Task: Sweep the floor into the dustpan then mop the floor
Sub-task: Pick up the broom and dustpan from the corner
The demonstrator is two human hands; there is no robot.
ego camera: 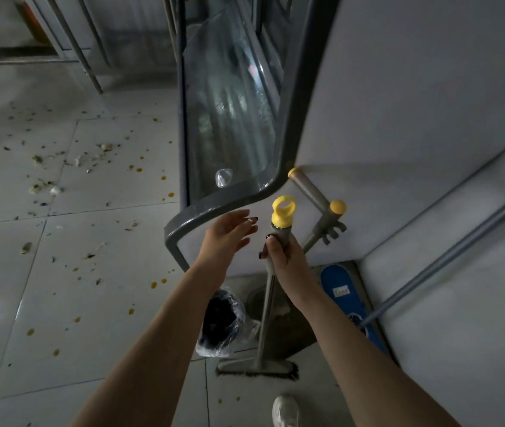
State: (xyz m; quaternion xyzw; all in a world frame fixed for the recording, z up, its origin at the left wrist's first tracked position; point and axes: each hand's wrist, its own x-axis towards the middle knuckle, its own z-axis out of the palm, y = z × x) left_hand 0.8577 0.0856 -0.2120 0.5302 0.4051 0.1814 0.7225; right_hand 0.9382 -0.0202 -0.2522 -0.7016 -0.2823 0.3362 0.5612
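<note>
A white shoe (285, 411) stands on the tiles at the bottom edge. Just beyond it the broom head (257, 369) rests bristles-down on the floor, beside a small bin (220, 325) lined with clear plastic. The right hand (282, 254) is wrapped around the broom handle (268, 297), just under its yellow ring cap. The left hand (229, 235) is spread, fingers straight, just beside the handle and touching nothing.

Behind the broom a second grey handle with a yellow cap (335, 208) leans in the wall corner. It is probably the dustpan's, with the dark pan below it hard to make out. A blue flat mop (349, 300) lies to its right.

The litter (44, 180) is well apart, scattered over the tiles to the left, past the curved glass cabinet (229, 118).

Sweeping has not begun. A good start would set the free hand lower on the handle and lift the head clear of the bin. Short strokes should then draw the scraps into one pile, not flick them under the cabinet
</note>
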